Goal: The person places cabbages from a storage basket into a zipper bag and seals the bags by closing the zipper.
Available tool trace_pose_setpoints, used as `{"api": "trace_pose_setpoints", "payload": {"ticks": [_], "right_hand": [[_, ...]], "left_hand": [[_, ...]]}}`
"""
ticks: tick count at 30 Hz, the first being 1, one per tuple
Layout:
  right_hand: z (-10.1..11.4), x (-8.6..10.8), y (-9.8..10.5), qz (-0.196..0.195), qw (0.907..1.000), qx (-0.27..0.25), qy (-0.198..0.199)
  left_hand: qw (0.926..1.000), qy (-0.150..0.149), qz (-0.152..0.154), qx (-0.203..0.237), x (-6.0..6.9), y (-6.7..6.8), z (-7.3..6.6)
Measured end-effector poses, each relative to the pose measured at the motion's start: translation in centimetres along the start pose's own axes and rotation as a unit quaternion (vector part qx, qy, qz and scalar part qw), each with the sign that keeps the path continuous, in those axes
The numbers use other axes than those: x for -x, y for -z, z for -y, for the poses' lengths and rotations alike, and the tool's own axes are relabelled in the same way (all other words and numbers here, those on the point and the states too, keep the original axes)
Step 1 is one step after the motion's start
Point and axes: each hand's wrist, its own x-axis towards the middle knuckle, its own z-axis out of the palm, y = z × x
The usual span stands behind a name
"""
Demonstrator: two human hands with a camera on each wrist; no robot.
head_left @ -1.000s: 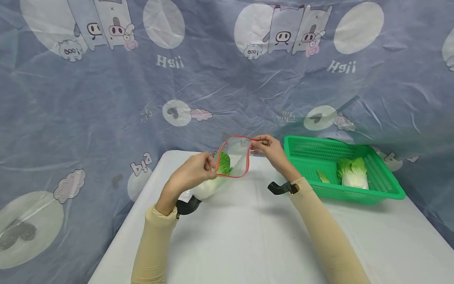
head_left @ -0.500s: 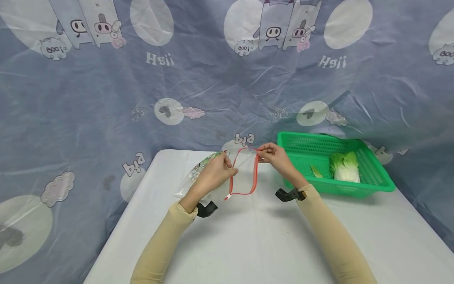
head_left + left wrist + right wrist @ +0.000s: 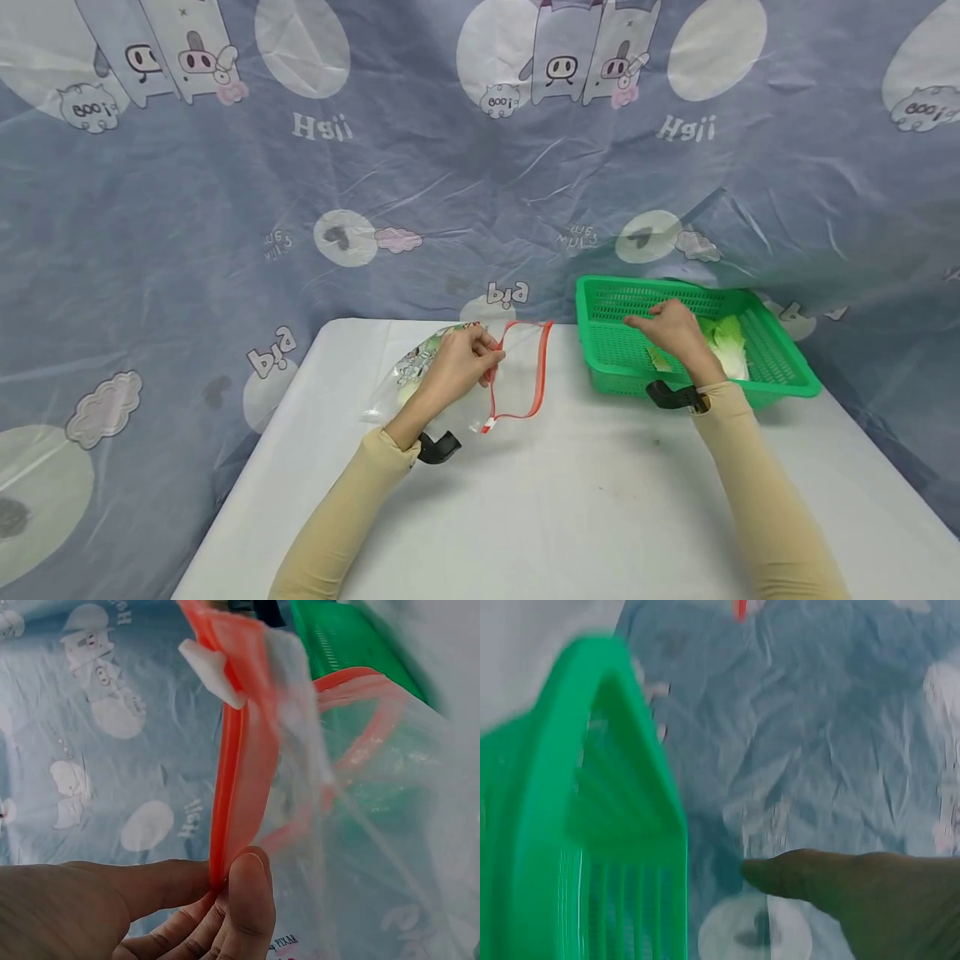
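A clear zip bag with a red zip edge and printed front stands slantwise on the white table. My left hand pinches its red edge between thumb and fingers. The left wrist view shows the white zip slider beyond my fingertips and the mouth spread apart. Something pale and green shows through the bag, partly behind my hand. Over the green basket hovers my right hand, thumb stretched out, holding nothing visible. Near it in the basket lie a small napa cabbage and a loose leaf piece.
The white-covered table reaches toward me. Behind it hangs a blue-grey printed cloth. In the right wrist view the basket's rim is close to my right thumb.
My right hand has let go of the bag's edge and moved right, over the basket. My left hand keeps its pinch, having shifted right earlier; the bag's mouth has turned.
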Motion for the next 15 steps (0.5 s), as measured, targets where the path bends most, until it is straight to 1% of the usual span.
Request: {"api": "trace_pose_setpoints", "payload": {"ticks": [3, 7, 10, 12, 15], "right_hand": [[-2.1, -0.4, 1.7, -0.01, 0.9988, 0.027, -0.04], [-4.5, -0.7, 3.7, 0.006, 0.9945, 0.061, -0.085], [-6.2, -1.0, 5.0, 0.034, 0.9884, 0.084, -0.122], [-7.1, -1.2, 5.7, 0.058, 0.9823, 0.096, -0.15], [-8.4, -1.5, 6.3, 0.099, 0.9733, 0.111, -0.174]], "left_hand": [[1.0, 0.006, 0.003, 0.001, 0.1, 0.1, 0.1], [0.9999, 0.008, 0.003, 0.008, 0.1, 0.0, 0.2], [0.9999, 0.007, 0.008, 0.013, 0.0, 0.0, 0.3], [0.9998, 0.008, 0.012, 0.014, 0.0, 0.0, 0.3], [0.9997, 0.007, 0.015, 0.015, -0.1, 0.0, 0.4]]}}
